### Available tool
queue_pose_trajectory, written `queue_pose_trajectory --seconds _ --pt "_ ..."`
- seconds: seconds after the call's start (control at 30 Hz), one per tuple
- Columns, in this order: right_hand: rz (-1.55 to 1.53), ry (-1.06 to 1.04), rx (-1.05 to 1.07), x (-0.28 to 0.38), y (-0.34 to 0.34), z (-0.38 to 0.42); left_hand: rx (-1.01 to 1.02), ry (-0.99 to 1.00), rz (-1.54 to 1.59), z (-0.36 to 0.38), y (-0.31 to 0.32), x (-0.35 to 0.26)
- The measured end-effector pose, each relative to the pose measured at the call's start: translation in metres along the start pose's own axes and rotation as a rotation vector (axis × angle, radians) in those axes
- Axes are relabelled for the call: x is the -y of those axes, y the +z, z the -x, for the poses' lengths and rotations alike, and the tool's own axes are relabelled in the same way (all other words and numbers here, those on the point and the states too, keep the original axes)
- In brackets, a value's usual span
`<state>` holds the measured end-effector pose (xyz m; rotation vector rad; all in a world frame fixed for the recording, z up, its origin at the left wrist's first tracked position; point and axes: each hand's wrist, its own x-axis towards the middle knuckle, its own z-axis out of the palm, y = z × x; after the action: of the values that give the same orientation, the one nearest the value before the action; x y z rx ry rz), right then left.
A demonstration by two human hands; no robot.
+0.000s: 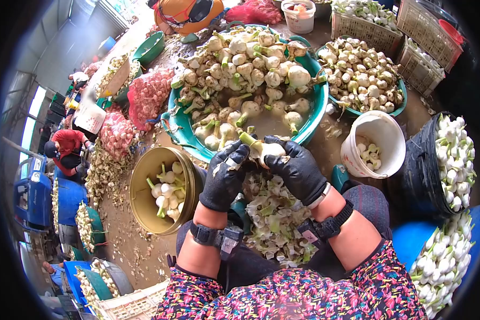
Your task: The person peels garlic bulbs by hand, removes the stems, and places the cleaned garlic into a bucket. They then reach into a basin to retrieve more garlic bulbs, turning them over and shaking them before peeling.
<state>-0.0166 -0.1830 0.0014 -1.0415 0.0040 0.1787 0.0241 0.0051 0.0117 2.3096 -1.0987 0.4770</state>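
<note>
Both my hands wear black gloves and meet on one garlic bulb (pixel 265 151) with a short green stem. My left hand (pixel 225 176) pinches it from the left, near the stem. My right hand (pixel 300 169) wraps it from the right and below. Just beyond the hands stands a large teal basin (pixel 319 101) of water, piled with unpeeled garlic bulbs (pixel 240 69). Beneath my wrists, between my knees, lies a heap of peeled skins and cut stems (pixel 274 218).
A brass-coloured bowl (pixel 144 205) at left holds several cleaned bulbs. A white bucket (pixel 381 133) at right holds a few. A second teal basin (pixel 397 104), a black tub (pixel 418 176) of white bulbs, crates (pixel 365 29) and red net sacks (pixel 146 96) surround me. Other people sit at left and top.
</note>
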Motion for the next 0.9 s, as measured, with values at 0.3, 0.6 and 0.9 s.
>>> queue_pose_trajectory --seconds 0.3,0.6,0.9 --pt "-0.357 0.224 0.070 -0.007 -0.003 0.000 -0.029 -0.687 0.985 -0.002 0.004 -0.017" --pt "-0.526 0.581 0.367 0.002 -0.006 0.007 -0.040 -0.637 1.091 -0.003 0.013 -0.025" --pt "-0.356 0.101 0.056 0.020 -0.006 0.005 0.157 -0.706 1.108 0.004 -0.007 -0.023"
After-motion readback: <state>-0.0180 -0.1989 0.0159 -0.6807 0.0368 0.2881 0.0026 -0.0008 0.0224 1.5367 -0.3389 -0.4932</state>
